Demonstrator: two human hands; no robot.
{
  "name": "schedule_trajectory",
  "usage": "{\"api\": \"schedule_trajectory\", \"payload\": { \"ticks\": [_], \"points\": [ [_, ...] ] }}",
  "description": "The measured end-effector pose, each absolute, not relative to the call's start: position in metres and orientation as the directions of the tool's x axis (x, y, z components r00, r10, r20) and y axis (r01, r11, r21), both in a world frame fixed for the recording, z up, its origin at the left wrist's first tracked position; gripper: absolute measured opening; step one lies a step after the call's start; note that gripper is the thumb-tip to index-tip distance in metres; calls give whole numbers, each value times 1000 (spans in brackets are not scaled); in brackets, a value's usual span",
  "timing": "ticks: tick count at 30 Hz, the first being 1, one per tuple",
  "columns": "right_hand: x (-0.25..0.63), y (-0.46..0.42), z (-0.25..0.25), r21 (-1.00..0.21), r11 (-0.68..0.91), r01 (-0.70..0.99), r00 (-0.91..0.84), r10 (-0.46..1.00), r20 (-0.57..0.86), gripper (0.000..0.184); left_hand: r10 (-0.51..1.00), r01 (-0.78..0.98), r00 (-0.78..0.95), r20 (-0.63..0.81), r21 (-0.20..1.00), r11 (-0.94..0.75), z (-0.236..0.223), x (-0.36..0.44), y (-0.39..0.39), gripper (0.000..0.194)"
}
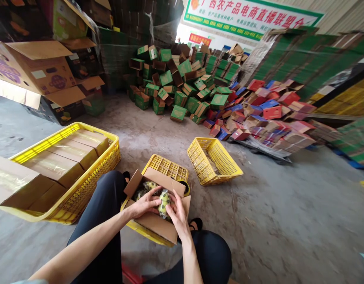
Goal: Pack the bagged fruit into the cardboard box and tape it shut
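Observation:
Between my two hands is a clear plastic-wrapped pack of round green fruit (164, 204) with dark marks on it. My left hand (145, 202) reaches in from the left with its fingertips against the pack's side. My right hand (178, 215) grips the pack from the right. Both hands are over an open cardboard box (162, 225) with its flaps spread outward. Inside, another wrapped fruit pack (150, 185) lies toward the back left, partly hidden by my left hand. A yellow plastic crate (167, 167) stands beneath the box.
On the left, a large yellow crate (90, 195) holds several taped cardboard boxes (71, 150). A smaller yellow crate (223, 161) sits ahead to the right. Farther back are heaped green cartons (179, 112) and red and blue cartons (272, 112). Open boxes (43, 71) are stacked at left.

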State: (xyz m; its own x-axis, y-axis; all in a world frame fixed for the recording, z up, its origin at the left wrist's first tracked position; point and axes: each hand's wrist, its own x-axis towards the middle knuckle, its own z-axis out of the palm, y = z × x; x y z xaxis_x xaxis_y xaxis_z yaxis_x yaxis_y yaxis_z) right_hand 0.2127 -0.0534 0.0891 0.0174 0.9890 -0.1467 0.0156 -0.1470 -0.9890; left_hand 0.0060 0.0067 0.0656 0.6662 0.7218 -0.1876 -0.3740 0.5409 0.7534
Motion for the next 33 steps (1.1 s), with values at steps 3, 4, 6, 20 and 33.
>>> {"api": "schedule_trajectory", "payload": {
  "ticks": [3,4,6,20,33],
  "points": [
    [211,-56,91,-988,-121,101,28,993,-119,87,764,-309,619,-182,838,450,65,7,3,105],
    [210,-56,92,-985,-106,137,38,994,-102,83,775,-287,605,-182,858,426,65,8,4,103],
    [212,-54,90,-977,-87,195,83,994,-72,75,794,-259,580,-183,882,393,63,7,8,92],
    [209,-41,54,-733,114,671,187,930,316,31,966,367,109,236,893,-260,20,-9,42,42],
    [239,-42,51,-324,-55,945,180,910,372,17,977,541,201,76,823,-175,20,-18,47,49]
  ]
}}
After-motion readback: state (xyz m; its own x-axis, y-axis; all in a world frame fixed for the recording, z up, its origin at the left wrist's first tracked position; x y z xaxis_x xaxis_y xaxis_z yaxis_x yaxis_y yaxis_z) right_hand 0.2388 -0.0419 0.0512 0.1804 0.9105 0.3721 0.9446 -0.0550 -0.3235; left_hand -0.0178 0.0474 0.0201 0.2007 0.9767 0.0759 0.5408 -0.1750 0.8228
